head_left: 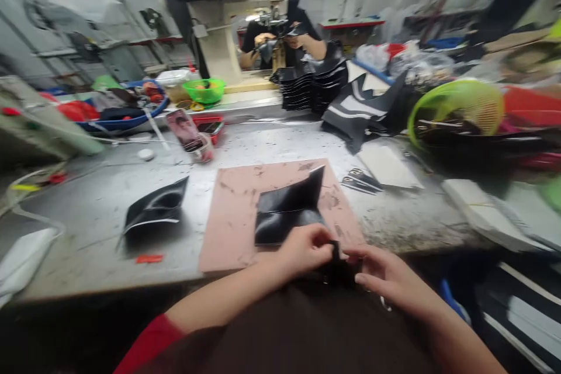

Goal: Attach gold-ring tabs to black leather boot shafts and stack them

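My left hand [305, 250] is closed in a pinch on a small black piece [335, 252] just past the table's front edge. Its lower part blends into my dark apron [280, 333], so its exact kind is unclear. To the right, my right hand [385, 274] has its index finger stretched towards that piece, with the thumb apart. Behind my left hand, a folded black leather panel [287, 207] lies on the pink board [232, 204]. A second black leather panel [155, 207], curved up with a pale edge, rests on the table further left.
Several black strips with metal rings [362, 181] lie right of the board, beside a white block [390, 166]. A phone [184, 130] leans on a holder. Stacked black pieces [311, 85] and a green basket [456, 111] stand behind. Across the table, a person's hands [298, 41] work at a machine.
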`<state>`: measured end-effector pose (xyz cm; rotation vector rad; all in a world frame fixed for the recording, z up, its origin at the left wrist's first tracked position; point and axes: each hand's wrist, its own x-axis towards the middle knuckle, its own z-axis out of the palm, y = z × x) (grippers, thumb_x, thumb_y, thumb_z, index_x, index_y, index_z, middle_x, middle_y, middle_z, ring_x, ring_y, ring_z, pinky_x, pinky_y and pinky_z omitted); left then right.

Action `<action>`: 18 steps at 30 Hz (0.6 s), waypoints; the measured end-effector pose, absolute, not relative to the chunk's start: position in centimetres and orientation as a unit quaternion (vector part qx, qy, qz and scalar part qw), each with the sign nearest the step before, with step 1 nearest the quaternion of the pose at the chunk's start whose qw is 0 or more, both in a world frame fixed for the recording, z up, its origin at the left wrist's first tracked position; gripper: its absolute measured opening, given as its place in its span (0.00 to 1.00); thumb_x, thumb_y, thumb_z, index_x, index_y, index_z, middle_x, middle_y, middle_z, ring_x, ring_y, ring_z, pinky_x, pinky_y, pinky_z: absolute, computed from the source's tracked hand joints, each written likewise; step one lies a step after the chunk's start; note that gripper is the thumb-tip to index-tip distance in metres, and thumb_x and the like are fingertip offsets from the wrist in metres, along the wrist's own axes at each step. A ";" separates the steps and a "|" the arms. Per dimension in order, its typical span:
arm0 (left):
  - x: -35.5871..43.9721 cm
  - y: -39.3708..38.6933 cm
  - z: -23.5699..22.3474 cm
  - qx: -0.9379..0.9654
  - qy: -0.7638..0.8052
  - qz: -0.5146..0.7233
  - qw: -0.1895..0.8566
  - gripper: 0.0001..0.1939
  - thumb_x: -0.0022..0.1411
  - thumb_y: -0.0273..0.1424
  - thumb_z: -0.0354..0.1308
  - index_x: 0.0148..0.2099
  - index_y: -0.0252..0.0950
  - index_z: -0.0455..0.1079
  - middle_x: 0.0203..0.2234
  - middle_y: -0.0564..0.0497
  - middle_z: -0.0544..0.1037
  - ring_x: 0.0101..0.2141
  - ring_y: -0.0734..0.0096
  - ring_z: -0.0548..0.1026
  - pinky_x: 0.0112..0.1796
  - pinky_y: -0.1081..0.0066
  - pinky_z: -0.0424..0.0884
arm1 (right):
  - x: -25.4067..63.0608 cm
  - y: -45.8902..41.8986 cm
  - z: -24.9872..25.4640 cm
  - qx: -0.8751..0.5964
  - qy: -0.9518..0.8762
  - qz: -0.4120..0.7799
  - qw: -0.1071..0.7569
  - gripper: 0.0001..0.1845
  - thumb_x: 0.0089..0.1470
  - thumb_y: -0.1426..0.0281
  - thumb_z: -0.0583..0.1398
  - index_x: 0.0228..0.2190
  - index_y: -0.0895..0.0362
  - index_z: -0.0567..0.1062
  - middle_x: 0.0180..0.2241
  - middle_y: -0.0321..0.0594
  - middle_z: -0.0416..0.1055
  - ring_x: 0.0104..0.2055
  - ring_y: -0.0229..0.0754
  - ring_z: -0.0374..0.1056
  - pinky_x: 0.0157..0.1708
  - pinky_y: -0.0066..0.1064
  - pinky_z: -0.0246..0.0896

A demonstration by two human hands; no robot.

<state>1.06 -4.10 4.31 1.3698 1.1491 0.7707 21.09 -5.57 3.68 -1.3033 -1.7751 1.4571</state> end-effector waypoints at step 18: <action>-3.4 1.3 3.2 0.563 0.535 0.181 0.603 0.06 0.45 0.31 0.58 0.28 0.34 0.70 0.19 0.55 0.70 0.17 0.79 0.65 0.19 0.78 0.64 | 19.9 -1.4 1.1 -0.544 -0.342 0.559 0.524 0.23 0.37 0.54 0.63 0.31 0.57 0.68 0.27 0.35 0.69 0.23 0.32 0.65 0.20 0.22 0.60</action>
